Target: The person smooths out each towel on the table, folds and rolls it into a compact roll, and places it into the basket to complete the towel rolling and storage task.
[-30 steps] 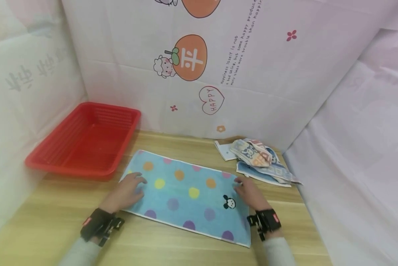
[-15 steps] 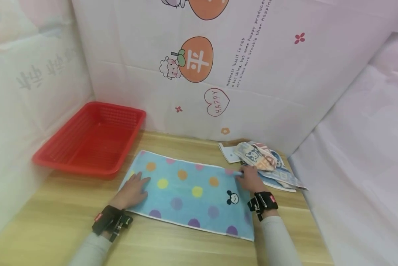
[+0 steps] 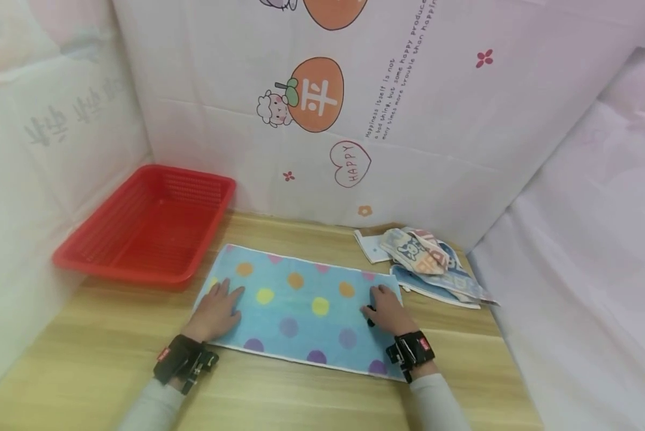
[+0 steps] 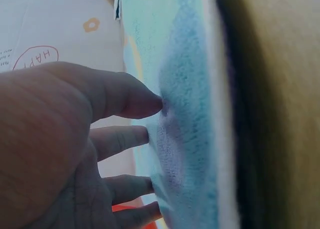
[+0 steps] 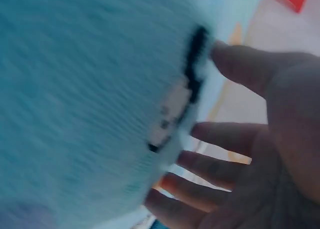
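Note:
A light blue towel [image 3: 301, 326] with coloured dots and a white hem lies spread flat on the wooden table. My left hand [image 3: 215, 311] rests on its left end with the fingers spread; in the left wrist view the thumb and fingertips touch the cloth [image 4: 187, 124]. On the right end lies my right hand [image 3: 389, 311], fingers extended and partly covering a black-and-white cartoon face. That embroidered face [image 5: 172, 109] shows fully in the right wrist view, between the thumb and the fingertips on the towel. Neither hand pinches the fabric.
A red plastic basket [image 3: 193, 263] stands at the back left against the white printed cloth wall. Several crumpled patterned towels [image 3: 430, 263] are heaped at the back right, close beyond the blue towel's corner. Cloth walls [image 3: 586, 251] border the wooden table [image 3: 279, 401].
Half a second ago my right hand was at the towel's far right corner, which was bunched; now that corner lies flat and the hand is nearer me. The left hand has come down onto the towel.

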`<state>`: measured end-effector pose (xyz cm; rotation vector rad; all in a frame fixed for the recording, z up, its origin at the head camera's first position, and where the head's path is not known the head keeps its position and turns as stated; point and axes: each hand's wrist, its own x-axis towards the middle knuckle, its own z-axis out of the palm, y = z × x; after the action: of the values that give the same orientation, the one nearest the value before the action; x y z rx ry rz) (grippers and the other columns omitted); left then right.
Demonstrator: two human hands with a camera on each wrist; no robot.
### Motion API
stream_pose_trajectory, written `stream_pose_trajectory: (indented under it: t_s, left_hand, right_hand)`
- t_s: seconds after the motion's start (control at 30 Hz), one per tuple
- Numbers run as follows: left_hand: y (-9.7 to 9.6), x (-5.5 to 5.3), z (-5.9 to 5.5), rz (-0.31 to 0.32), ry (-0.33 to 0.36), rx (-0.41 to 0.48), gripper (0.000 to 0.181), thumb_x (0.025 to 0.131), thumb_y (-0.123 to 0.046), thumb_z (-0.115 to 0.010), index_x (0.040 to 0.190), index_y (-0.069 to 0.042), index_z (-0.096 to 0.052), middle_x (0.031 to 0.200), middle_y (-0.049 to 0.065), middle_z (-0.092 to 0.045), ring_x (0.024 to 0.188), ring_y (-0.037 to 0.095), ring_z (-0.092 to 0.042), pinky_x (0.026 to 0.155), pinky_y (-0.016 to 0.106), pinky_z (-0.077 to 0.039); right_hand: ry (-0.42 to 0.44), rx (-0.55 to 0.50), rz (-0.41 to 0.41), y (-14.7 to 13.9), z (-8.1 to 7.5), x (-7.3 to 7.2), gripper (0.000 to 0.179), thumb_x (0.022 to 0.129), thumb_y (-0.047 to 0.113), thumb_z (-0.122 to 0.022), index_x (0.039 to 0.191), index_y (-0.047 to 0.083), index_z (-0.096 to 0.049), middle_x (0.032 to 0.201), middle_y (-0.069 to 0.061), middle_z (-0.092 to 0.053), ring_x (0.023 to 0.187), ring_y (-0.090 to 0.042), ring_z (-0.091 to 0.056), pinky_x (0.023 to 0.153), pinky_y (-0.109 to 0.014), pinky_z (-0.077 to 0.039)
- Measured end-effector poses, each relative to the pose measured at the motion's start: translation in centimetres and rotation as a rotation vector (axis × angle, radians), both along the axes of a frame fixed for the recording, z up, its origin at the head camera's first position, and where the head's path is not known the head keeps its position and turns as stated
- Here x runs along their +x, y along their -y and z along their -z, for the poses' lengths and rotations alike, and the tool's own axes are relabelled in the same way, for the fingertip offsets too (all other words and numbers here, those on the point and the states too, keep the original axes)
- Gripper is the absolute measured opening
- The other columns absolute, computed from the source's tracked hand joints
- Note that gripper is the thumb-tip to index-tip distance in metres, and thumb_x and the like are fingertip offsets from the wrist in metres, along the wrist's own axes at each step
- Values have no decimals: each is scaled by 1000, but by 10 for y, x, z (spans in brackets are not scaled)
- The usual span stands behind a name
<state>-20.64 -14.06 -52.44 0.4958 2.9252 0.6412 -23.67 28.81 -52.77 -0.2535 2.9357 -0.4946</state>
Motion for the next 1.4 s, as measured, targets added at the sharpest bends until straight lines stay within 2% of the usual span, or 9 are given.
stream_pose_trajectory:
  t_s: [0.23,0.33,0.4,0.53,0.67,0.77,1.0,1.2,1.4]
  left_hand:
    - [-5,-6,0,4,0,47,55,92,-13,-61,143,5,-52,152,43,-30,140,63,-27,109,74,-29]
    - [-5,-3,-1,28,-28,85,50,92,-10,-61,139,5,-55,153,43,-29,142,62,-24,110,75,-27]
    - [-2,2,-3,63,-86,120,45,91,-7,-62,134,6,-60,151,41,-34,142,61,-27,112,74,-26]
    - [13,21,-9,128,-163,157,49,79,-4,-76,127,2,-65,146,36,-46,140,56,-36,113,69,-29]
    - [29,40,-11,135,-125,127,73,58,6,-77,129,-7,-64,141,28,-49,132,48,-43,107,65,-38]
    - [36,47,-8,104,-111,100,75,54,13,-70,125,-9,-64,129,19,-51,119,39,-48,98,58,-46]
    - [41,42,-2,75,-168,92,31,67,9,-70,89,-11,-64,89,-2,-58,86,19,-54,75,39,-49]
    - [45,37,-6,30,-101,108,18,78,2,-70,90,-11,-69,85,-1,-64,83,18,-58,75,41,-52]
    - [49,35,-14,58,-88,126,15,84,1,-67,94,-10,-71,82,-2,-64,76,13,-55,69,36,-50]
  right_hand:
    - [-65,-49,-73,-16,9,-25,64,99,20,-66,144,-16,-40,149,-41,-36,140,-53,-36,112,-60,-36]
    - [-59,-73,-95,-21,6,-26,64,97,21,-68,143,-15,-43,150,-41,-36,140,-54,-36,112,-62,-36]
    - [-73,-96,-105,-20,1,-16,59,94,20,-72,139,-11,-51,147,-38,-41,138,-52,-40,112,-61,-37]
    - [-83,-160,-108,-15,-15,25,39,79,17,-84,113,4,-71,131,-23,-62,125,-43,-56,105,-58,-46]
    - [-14,-192,-110,-10,-22,65,31,68,13,-86,97,14,-73,111,-5,-67,103,-27,-63,91,-47,-53]
    - [11,-182,-136,-9,-17,83,35,64,9,-83,97,15,-72,102,1,-63,92,-17,-58,82,-36,-52]
    - [-140,-96,-72,-5,5,93,37,65,-9,-74,95,13,-70,91,6,-58,80,-11,-51,74,-31,-49]
    - [-179,-64,-37,-5,7,97,38,66,-14,-72,92,12,-68,89,4,-57,81,-12,-55,74,-34,-52]
    - [-117,-37,-22,-8,-2,101,23,76,0,-76,95,12,-71,84,6,-60,74,-8,-51,67,-29,-47]
